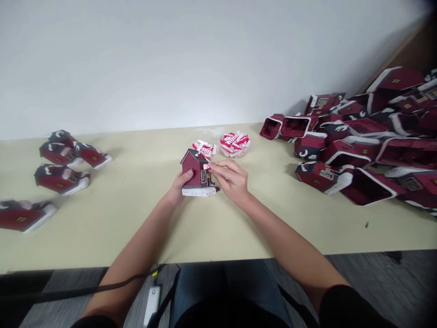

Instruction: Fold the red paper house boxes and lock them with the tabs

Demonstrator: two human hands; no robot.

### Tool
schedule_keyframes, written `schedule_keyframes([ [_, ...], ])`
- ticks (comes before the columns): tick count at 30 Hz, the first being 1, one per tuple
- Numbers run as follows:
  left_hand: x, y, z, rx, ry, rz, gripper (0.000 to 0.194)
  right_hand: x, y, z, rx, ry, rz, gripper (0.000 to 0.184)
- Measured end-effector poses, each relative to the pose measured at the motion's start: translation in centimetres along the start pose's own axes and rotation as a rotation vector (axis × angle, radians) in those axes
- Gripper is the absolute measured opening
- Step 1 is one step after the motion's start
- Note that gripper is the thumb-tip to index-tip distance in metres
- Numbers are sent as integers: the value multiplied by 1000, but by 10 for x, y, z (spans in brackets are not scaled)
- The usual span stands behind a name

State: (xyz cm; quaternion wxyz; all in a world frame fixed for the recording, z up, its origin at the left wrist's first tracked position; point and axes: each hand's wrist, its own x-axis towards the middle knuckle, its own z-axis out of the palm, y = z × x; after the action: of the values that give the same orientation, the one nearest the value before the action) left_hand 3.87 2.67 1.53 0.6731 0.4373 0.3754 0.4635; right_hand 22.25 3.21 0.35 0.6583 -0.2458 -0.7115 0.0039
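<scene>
My left hand (176, 187) is closed around a small dark red toy house (191, 175), which has a dark roof and a white snowy base. It sits upright, its thumb-side wall toward me and its windowed front facing right. My right hand (232, 180) pinches a small white and red piece (206, 166) against the front of the house, just under the roof edge. Fingertips cover part of that piece. Just behind the house lies a loose heap of red and white striped pieces (205, 147). A clear bowl of similar striped pieces (235, 144) stands to its right.
At the right, a large pile of red toy houses (351, 130) covers the table, several with hollow undersides showing. Several more houses (63, 178) stand on the left of the pale table (136, 228). A small dark bit (366, 224) lies near the front right. A white wall (153, 68) rises behind.
</scene>
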Motion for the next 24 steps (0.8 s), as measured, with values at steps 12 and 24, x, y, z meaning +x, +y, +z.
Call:
schedule_keyframes([
  [12,1,-3,-1,0,-17,3,68,-3,1,2,-17,-12,13,31],
  [24,0,-2,1,14,-31,-6,71,-3,1,2,0,-18,-22,32],
])
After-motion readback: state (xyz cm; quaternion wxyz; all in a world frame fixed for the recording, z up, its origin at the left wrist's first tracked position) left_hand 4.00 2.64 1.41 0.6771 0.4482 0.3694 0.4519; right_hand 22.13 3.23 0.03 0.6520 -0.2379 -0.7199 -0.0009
